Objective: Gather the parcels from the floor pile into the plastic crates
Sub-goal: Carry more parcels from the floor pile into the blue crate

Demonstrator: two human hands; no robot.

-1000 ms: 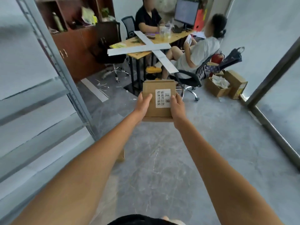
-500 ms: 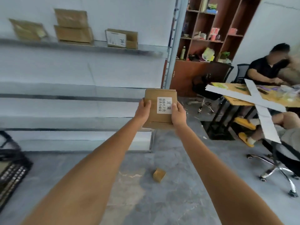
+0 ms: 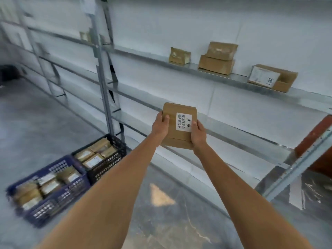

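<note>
Grey concrete floor [image 3: 45, 123] and a run of metal shelving [image 3: 224, 78] against a pale wall fill the view, and your 2 bare arms reach out in front of you at about chest height.

Your left hand [image 3: 159, 125] grips the left edge of a flat brown cardboard parcel [image 3: 172, 133], thumb curled over its top face. Your right hand [image 3: 198, 134] grips the right edge the same way, thumb beside a white label [image 3: 184, 122] printed with Chinese characters. The parcel is in the air, clear of the shelves and well apart from the crates.

It looks light and stiff: you carry it with fingertips and thumbs alone, and it does not sag. The board should give a dry, sure grip. The label reads as a caution notice, so the contents may be delicate; set it down rather than drop it. The 2 side edges you hold now seem the best place to keep hold.

Down to your left on the floor stand 2 plastic crates, touching each other: a black crate [image 3: 109, 160] nearer the shelf post and a blue crate [image 3: 59, 198] nearer you. Both already hold brown parcels, packed close, so free room looks tight.

Nothing lies between you and the crates. An upright shelf post [image 3: 102, 78] stands just behind the black crate. On the upper shelf to your right sit 4 cardboard boxes [image 3: 216, 64], 2 of them stacked.
</note>
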